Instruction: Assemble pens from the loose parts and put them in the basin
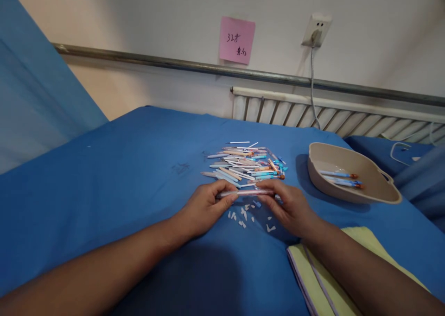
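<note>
A pen (pixel 248 192) with a pinkish barrel lies level between my two hands. My left hand (pixel 205 205) pinches its left end, and my right hand (pixel 290 205) grips its right end. Just beyond them is a pile of pen parts (pixel 243 163): barrels, thin white refills and blue or orange-brown pieces. Small white scraps (pixel 244 212) are scattered on the blue cloth (pixel 146 191) below the pen. A little blue piece (pixel 257 204) rests near my right fingers, which partly hide the pen's right end.
To the right, a beige basin (pixel 347 156) holds several pens (pixel 342 181). A folded yellow-green cloth (pixel 323 274) lies under my right forearm. Behind the table are a white radiator (pixel 278 112), a metal rail (pixel 174 65), a pink note (pixel 237 40) and a socket (pixel 317 28) with a plugged cord.
</note>
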Motion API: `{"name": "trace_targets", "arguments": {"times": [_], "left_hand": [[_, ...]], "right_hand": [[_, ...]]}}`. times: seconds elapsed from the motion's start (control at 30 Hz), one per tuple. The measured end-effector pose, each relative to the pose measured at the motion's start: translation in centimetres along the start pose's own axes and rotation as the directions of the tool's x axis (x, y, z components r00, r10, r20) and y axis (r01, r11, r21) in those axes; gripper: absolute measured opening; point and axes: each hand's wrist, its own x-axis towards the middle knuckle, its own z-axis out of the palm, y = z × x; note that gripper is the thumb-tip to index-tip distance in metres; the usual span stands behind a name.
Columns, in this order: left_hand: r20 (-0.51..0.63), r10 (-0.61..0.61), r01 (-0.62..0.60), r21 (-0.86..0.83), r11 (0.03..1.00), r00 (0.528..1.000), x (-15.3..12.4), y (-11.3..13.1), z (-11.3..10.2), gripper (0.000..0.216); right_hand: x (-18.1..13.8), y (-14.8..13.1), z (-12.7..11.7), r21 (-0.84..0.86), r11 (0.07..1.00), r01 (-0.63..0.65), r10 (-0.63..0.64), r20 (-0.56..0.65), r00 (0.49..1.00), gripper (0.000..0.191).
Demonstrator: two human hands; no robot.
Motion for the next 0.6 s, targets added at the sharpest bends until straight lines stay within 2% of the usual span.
{"name": "trace_targets", "arguments": {"times": [0.07,0.13,0.23,0.33,0.47,0.6], "left_hand": [[-0.002,-0.007,0.007,-0.033,0.999,1.000,0.0,0.1,0.1,0.025],[-0.001,-0.018,0.018,-0.062,0.998,1.000,0.0,0.2,0.1,0.025],[0.011,-0.026,0.027,-0.084,0.996,1.000,0.0,0.3,0.0,0.024],[0.019,-0.004,0.005,-0.052,0.999,1.000,-0.1,0.3,-0.1,0.024],[0.014,0.036,-0.036,0.025,0.999,0.999,-0.2,0.2,-0.1,0.025],[0.044,0.077,-0.081,0.085,0.993,0.996,-0.3,-0.1,0.1,0.024]], "right_hand": [[-0.1,-0.1,-0.1,-0.087,0.994,0.072,-0.070,0.024,0.997,0.025],[-0.1,-0.1,-0.2,-0.132,0.987,0.090,-0.086,0.040,0.996,0.020],[-0.1,0.2,-0.3,-0.189,0.977,0.093,-0.079,0.081,0.994,0.014],[-0.1,0.7,-0.4,-0.250,0.967,0.056,-0.022,0.134,0.991,0.014],[-0.1,0.4,-0.6,-0.184,0.983,0.021,0.018,0.207,0.978,0.019],[0.0,-0.7,-0.3,-0.028,0.997,-0.069,0.072,0.140,0.988,0.018]]}}
